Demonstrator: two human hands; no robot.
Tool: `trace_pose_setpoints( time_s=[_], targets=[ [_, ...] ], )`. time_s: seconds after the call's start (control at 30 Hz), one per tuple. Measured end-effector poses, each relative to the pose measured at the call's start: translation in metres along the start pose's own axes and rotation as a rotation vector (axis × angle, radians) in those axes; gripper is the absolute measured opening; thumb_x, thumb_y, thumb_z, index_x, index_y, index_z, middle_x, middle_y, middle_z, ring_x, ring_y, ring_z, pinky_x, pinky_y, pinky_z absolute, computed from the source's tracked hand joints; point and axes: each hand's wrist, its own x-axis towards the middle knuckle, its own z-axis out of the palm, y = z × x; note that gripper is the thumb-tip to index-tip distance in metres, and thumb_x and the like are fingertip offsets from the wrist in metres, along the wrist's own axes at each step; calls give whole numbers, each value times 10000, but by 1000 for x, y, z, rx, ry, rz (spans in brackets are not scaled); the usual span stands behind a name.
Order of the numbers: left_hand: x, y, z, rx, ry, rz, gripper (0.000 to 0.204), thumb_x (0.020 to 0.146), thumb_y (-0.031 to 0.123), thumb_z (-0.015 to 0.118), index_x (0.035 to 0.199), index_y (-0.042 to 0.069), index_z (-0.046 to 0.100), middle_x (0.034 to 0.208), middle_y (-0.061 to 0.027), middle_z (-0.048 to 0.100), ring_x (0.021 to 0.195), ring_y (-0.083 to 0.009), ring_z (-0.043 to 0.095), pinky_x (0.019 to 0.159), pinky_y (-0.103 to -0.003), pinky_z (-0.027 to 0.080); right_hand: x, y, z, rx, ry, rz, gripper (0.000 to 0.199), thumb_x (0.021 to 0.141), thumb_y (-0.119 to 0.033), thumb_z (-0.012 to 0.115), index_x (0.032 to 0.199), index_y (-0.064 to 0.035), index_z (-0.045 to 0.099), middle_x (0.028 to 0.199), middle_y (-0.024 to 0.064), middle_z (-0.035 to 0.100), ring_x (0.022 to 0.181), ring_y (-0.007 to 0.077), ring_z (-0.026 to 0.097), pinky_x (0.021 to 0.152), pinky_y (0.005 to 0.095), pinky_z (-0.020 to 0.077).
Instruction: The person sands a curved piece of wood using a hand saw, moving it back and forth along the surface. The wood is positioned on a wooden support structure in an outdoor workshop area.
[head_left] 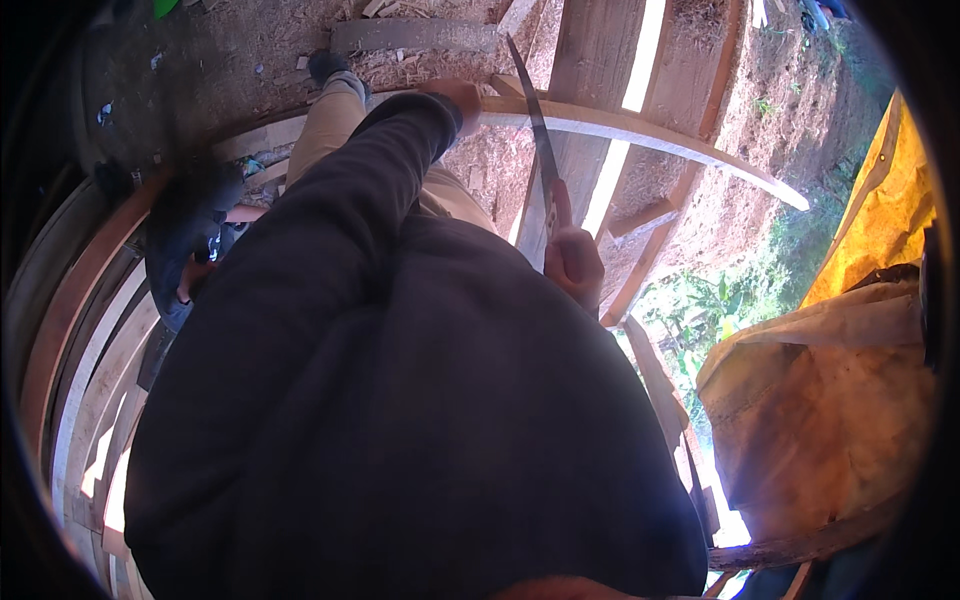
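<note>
My left hand (462, 103), at the end of a stretched-out dark sleeve, is closed on a long pale wooden batten (650, 130). The batten runs from that hand toward the right and appears bent by the lens. In my right hand (577, 266) is the handle of a handsaw (543, 145), fingers wrapped round it. Its long blade points away from me and crosses over the batten, a little right of my left hand. From this angle I cannot tell whether the teeth touch the wood.
Wide planks (590, 60) with bright gaps lie beneath the batten. Wood scraps litter the brown ground (270, 60). A person in dark clothing (185, 225) is at the left, near stacked boards (60, 320). Orange-yellow sheeting (820, 400) hangs at the right, beside green plants (710, 300).
</note>
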Motion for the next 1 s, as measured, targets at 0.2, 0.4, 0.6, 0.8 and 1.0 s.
trace_pose_setpoints(
  time_s=[0.2, 0.4, 0.6, 0.8, 1.0],
  targets=[
    [0, -4, 1, -21, 66, 44, 364, 912, 282, 761, 1239, 127, 797, 1200, -148, 802, 1149, -341, 769, 1014, -460, 603, 34, -2, 10, -15, -40, -82, 162, 1033, 96, 595, 1135, -21, 642, 996, 14, 653, 823, 68, 556, 776, 218, 433],
    [-5, -5, -8, -51, 5, 1, 386, 914, 287, 765, 1273, 147, 786, 1278, -147, 788, 1191, -326, 762, 1014, -465, 604, 110, 3, 50, -13, -3, 9, 136, 1062, 40, 587, 1158, -33, 649, 1019, 48, 693, 945, 93, 622, 845, 238, 474],
    [4, -7, -1, -28, 35, 30, 424, 903, 312, 778, 1287, 131, 781, 1248, -141, 795, 1155, -334, 768, 1018, -469, 601, -37, -2, -26, -14, 12, 114, 137, 1014, 97, 568, 1074, -21, 602, 992, 56, 650, 805, 78, 561, 722, 271, 454],
    [-2, -2, -9, -35, 13, -5, 406, 903, 309, 770, 1262, 121, 796, 1231, -143, 800, 1154, -346, 771, 1011, -463, 605, 111, 11, 49, 59, 25, 21, 153, 1029, 55, 618, 1155, -19, 662, 1011, 21, 662, 897, 95, 606, 823, 244, 482],
    [-2, -2, -13, 22, -27, 43, 402, 911, 306, 764, 1270, 127, 794, 1236, -139, 801, 1166, -348, 769, 1017, -467, 605, 41, 11, 22, 85, -13, 48, 181, 1021, 93, 602, 1136, -41, 644, 1018, 29, 664, 956, 116, 612, 858, 297, 499]
  ],
)
